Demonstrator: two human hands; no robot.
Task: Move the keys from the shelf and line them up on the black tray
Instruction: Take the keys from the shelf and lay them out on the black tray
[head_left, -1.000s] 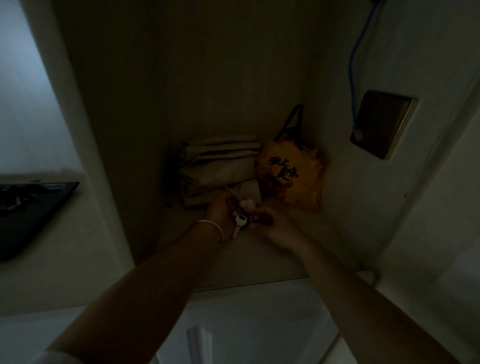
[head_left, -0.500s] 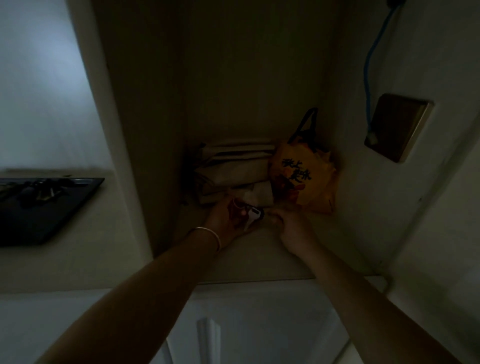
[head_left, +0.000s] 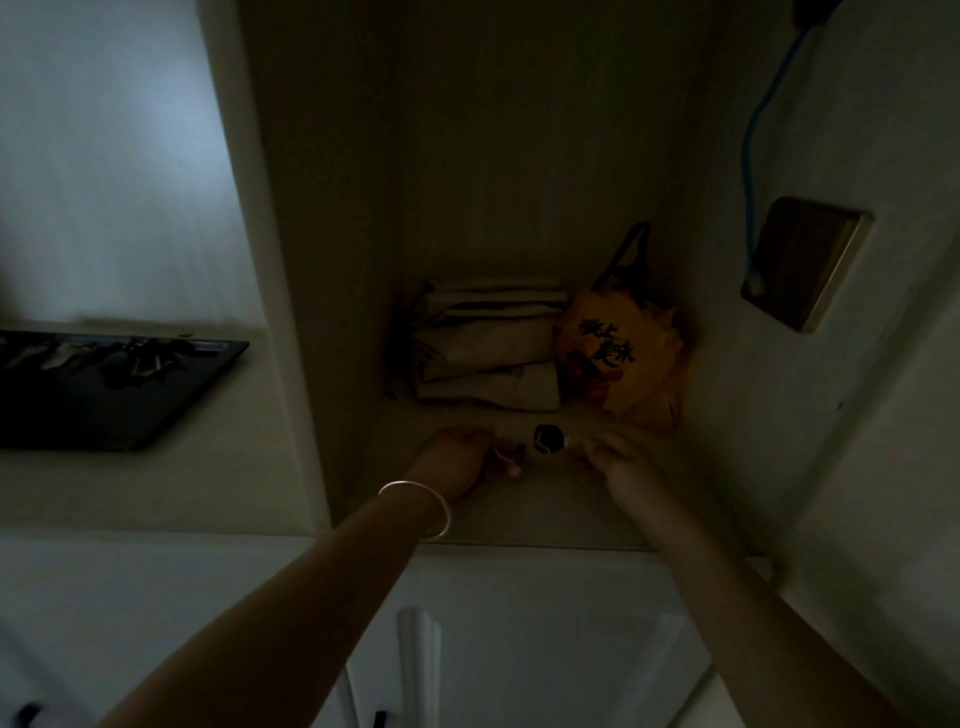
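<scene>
Left hand (head_left: 457, 457) beside keys (head_left: 548, 439)

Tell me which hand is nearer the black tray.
Left. The left hand is inside the shelf niche, on the side toward the black tray; the right hand is farther right.

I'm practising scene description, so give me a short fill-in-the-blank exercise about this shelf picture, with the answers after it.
1. The bracelet is worn on the ____ wrist.
2. The cable hanging down the right wall is ____ in colour.
3. The bag with dark printed characters stands to the ____ of the folded stack.
4. The black tray holding keys lies ____ the shelf niche.

Answers: left; blue; right; outside
</scene>
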